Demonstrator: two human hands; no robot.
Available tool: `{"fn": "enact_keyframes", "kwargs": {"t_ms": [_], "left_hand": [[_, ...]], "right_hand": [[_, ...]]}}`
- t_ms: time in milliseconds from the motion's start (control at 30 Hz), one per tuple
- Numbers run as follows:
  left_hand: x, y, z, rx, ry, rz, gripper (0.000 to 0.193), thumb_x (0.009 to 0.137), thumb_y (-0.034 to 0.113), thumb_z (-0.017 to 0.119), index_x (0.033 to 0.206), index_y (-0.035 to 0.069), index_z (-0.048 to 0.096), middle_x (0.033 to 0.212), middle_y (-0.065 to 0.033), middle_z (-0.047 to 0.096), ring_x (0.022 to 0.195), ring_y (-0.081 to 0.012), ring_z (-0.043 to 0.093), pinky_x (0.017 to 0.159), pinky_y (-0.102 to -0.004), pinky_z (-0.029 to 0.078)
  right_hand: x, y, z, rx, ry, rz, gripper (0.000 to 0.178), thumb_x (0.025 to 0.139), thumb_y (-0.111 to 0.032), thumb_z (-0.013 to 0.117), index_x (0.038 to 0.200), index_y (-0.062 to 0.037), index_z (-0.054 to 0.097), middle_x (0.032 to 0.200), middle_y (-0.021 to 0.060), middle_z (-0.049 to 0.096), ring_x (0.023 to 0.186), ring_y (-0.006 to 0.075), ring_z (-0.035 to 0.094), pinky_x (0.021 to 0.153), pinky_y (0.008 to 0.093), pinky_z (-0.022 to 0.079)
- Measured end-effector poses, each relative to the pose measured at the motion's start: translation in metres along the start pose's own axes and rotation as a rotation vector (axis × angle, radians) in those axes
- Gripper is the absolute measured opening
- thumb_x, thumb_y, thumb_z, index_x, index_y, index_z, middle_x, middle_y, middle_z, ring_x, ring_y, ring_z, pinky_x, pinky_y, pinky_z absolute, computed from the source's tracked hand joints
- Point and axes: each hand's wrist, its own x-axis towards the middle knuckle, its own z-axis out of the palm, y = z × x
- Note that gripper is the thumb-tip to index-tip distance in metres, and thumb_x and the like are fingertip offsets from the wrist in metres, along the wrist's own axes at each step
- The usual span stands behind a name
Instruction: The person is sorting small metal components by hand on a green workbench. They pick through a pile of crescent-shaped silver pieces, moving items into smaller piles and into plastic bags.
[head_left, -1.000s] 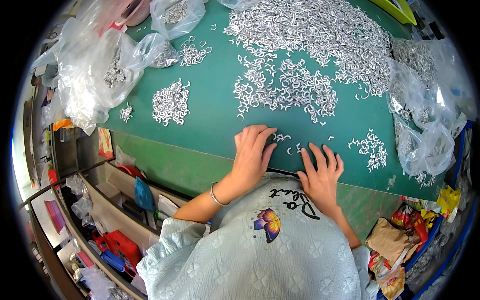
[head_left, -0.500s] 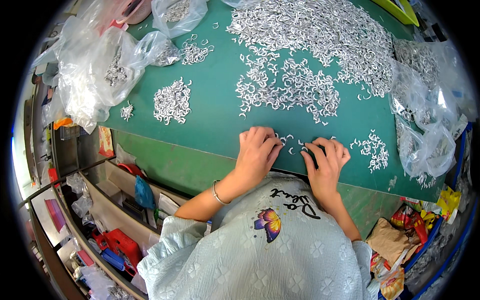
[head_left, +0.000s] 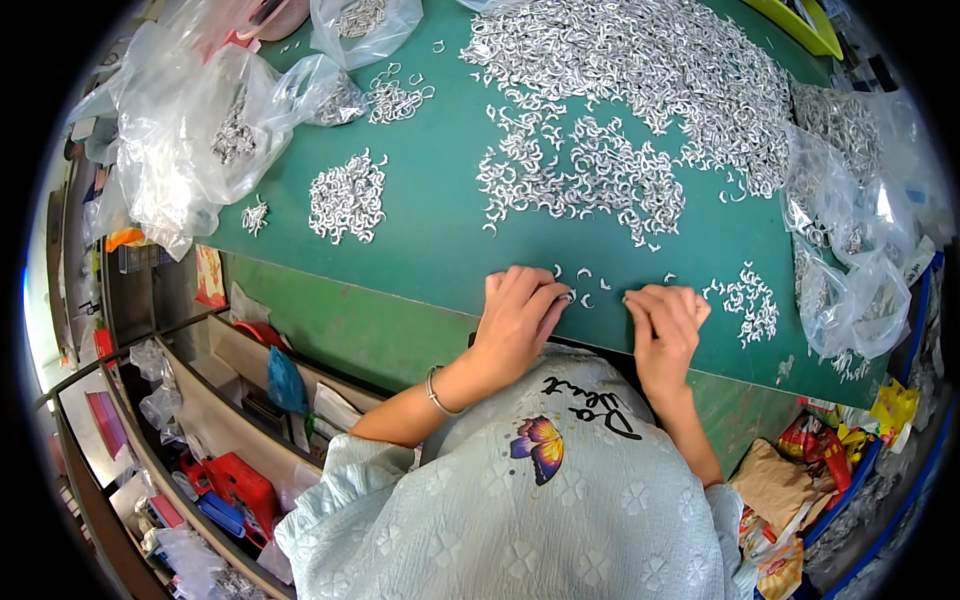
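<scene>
Green tabletop [head_left: 430,220] is strewn with silvery crescents [head_left: 590,175] beyond the left hand [head_left: 515,315], curled, grip unclear; the right hand [head_left: 668,328] is pinched together, contents unclear.

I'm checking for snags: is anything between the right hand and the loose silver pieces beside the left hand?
Nothing visible: only bare green table separates the right hand from the loose silver pieces. The left hand is beyond them.

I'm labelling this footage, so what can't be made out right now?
All in the head view:
Left hand: its curled fingers hide whether it pinches anything.
Right hand: its bent fingers hide the same.
Large heap of silvery pieces: far side cut off by the top edge.
Pink container: cut off there too.
</scene>
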Motion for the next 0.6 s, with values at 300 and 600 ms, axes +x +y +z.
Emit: {"fn": "enact_keyframes", "kwargs": {"t_ms": [300, 600], "left_hand": [[0.003, -0.003, 0.002, -0.011, 0.055, 0.009, 0.022, 0.077, -0.002, 0.071, 0.097, 0.005, 0.065, 0.094, -0.0067, 0.059, 0.086, -0.0239, 0.055, 0.076, -0.0368, 0.035], [0.010, -0.002, 0.000, -0.112, 0.123, -0.091, 0.021, 0.077, -0.006, 0.068, 0.094, 0.005, 0.063, 0.095, -0.0077, 0.063, 0.086, -0.0258, 0.059, 0.078, -0.0357, 0.039]], "right_hand": [[0.032, -0.006, 0.020, 0.155, -0.089, 0.080, 0.008, 0.079, -0.003, 0.072, 0.087, -0.0056, 0.070, 0.083, 0.0027, 0.066, 0.077, 0.0193, 0.055, 0.081, 0.0338, 0.034], [0.034, -0.002, 0.016, 0.057, -0.099, 0.014, 0.011, 0.080, -0.003, 0.070, 0.091, -0.0062, 0.071, 0.085, 0.0021, 0.063, 0.081, 0.0194, 0.054, 0.081, 0.0352, 0.033]]}}
